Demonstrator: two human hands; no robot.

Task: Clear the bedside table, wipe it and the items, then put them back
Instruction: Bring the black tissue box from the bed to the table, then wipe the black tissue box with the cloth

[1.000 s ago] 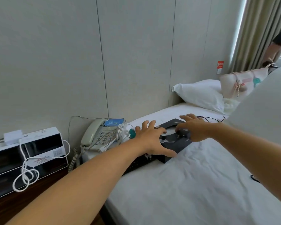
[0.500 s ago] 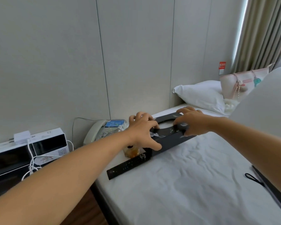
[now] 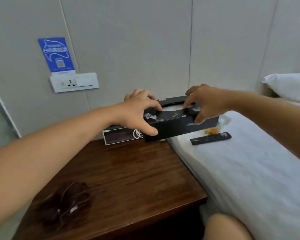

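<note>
Black tray, long axis left-right, held level in left hand's and right hand's grip.

A single head-worn wide-angle camera looks forward and down, facing the panelled wall at close range. Both bare arms reach in from the lower corners, the left hand and right hand meeting at mid-frame on a black box. Below and nearer than the left hand lies the wooden table; below the right hand, the bed fills that side. The lens bends straight lines at the frame edges. No second view overlaps.
</note>
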